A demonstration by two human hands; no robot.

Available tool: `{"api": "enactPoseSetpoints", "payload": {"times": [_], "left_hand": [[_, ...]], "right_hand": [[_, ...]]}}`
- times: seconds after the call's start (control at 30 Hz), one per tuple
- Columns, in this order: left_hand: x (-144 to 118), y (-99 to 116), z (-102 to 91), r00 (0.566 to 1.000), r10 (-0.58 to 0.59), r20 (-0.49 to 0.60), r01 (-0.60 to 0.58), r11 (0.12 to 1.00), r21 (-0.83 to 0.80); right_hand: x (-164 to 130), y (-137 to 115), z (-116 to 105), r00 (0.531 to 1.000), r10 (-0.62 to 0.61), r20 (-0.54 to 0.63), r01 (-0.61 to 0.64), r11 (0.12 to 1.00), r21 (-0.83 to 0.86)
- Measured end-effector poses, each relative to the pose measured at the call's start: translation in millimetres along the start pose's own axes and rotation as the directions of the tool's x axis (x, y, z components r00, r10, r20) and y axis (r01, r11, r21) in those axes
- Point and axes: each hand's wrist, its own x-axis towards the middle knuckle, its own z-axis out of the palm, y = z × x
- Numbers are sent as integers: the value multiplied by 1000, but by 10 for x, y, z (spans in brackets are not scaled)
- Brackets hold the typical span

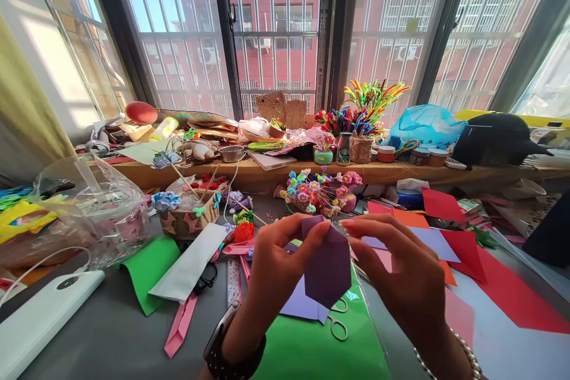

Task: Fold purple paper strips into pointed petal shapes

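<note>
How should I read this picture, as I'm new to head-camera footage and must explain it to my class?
There's no machine: these are a person's bare hands, seen from a camera worn on their head, looking forward and down. The left hand pinches purple paper; the right hand is at its edge, though I can't tell whether it grips. Below, scissors lie on a green sheet. Around the grey table are red paper and a folded pink strip.
</note>
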Motion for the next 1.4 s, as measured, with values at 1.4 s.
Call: {"api": "enactPoseSetpoints", "payload": {"times": [1.4], "left_hand": [[24, -5, -133, 754, -242, 611, 343, 938, -53]], "right_hand": [[56, -50, -105, 866, 151, 477, -175, 985, 7]]}}
